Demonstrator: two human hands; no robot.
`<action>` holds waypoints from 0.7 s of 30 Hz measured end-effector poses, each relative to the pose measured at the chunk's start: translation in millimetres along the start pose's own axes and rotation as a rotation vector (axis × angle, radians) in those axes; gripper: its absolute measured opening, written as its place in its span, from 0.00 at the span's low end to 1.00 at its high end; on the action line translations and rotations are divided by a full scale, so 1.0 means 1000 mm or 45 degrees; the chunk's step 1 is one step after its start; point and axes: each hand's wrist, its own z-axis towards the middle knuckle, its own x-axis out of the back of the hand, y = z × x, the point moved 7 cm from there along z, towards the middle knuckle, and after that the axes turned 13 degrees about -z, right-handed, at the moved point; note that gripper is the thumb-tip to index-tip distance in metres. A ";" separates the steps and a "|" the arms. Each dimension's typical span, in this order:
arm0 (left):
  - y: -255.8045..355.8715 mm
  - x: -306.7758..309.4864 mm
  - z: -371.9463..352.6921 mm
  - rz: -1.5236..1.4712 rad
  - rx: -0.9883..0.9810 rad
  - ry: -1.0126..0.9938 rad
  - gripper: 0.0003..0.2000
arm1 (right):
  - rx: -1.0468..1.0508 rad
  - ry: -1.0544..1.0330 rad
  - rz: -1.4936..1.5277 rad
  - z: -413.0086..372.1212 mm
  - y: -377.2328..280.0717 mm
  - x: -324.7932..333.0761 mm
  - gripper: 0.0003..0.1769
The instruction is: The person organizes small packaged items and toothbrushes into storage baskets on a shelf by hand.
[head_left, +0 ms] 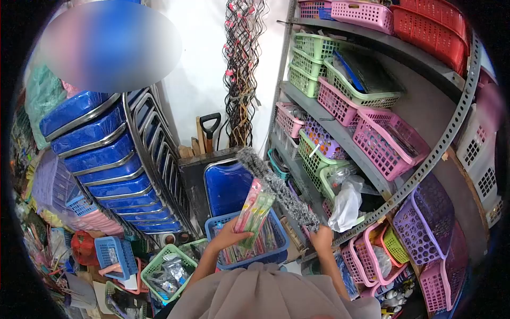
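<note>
My left hand [231, 234] is closed on several clear packets [256, 212] with pink and green contents, above a blue basket [275, 254]. More long packets of the same kind lie in that basket. In my right hand [321, 238] is the lower end of a fluffy grey duster [279, 189]. The duster slants up to the left, its far end above the back of a blue chair [228, 183], and its middle passes just right of the packets.
Stacked blue chairs [106, 154] stand at left. A metal shelf [324, 117] with green and pink baskets rises at right. A green basket [169, 271] of small bags sits near my left forearm. Purple baskets [419, 228] are at lower right.
</note>
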 end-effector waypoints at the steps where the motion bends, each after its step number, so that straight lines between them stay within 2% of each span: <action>1: 0.004 -0.002 0.001 -0.031 -0.016 -0.015 0.28 | 0.001 0.002 0.000 0.000 0.003 0.002 0.14; 2: 0.005 0.000 0.003 -0.029 -0.018 -0.013 0.28 | 0.136 -0.015 0.003 -0.002 -0.010 0.014 0.12; 3: -0.004 0.006 0.004 0.134 0.154 0.002 0.28 | 0.273 -0.032 0.008 -0.003 -0.022 0.021 0.11; 4: -0.014 0.012 0.005 0.296 0.327 0.018 0.28 | 0.279 -0.030 0.011 0.000 -0.023 0.020 0.11; 5: -0.017 0.013 0.006 0.297 0.327 0.023 0.28 | 0.168 -0.054 0.011 0.002 -0.016 0.019 0.11; 6: -0.013 0.010 0.009 0.203 0.137 0.015 0.28 | 0.055 -0.080 0.008 0.003 -0.008 0.017 0.11; 7: -0.006 0.006 0.010 0.107 -0.052 0.006 0.29 | 0.055 -0.085 0.006 0.004 -0.003 0.007 0.11; 10: 0.004 -0.003 0.010 0.098 -0.121 -0.007 0.30 | -0.035 -0.004 0.102 0.002 0.008 -0.008 0.11; 11: 0.009 -0.004 0.009 0.098 -0.118 -0.008 0.30 | 0.073 -0.049 0.058 -0.001 0.002 -0.007 0.11; 12: 0.008 -0.003 0.008 0.103 0.001 0.003 0.30 | 0.182 -0.092 0.014 -0.002 -0.006 -0.005 0.10; 13: 0.007 -0.001 0.008 0.108 0.119 0.015 0.30 | 0.183 -0.091 0.016 -0.001 -0.007 -0.006 0.10; 15: 0.013 -0.003 0.009 0.093 0.066 -0.006 0.30 | 0.041 -0.059 0.060 0.001 0.002 -0.005 0.10; 19: 0.007 -0.007 0.013 -0.017 -0.110 -0.053 0.30 | 0.022 -0.188 0.119 -0.001 0.007 -0.022 0.11; 21: 0.002 -0.002 0.013 -0.035 -0.032 -0.032 0.30 | 0.258 -0.118 -0.006 -0.001 -0.019 0.012 0.12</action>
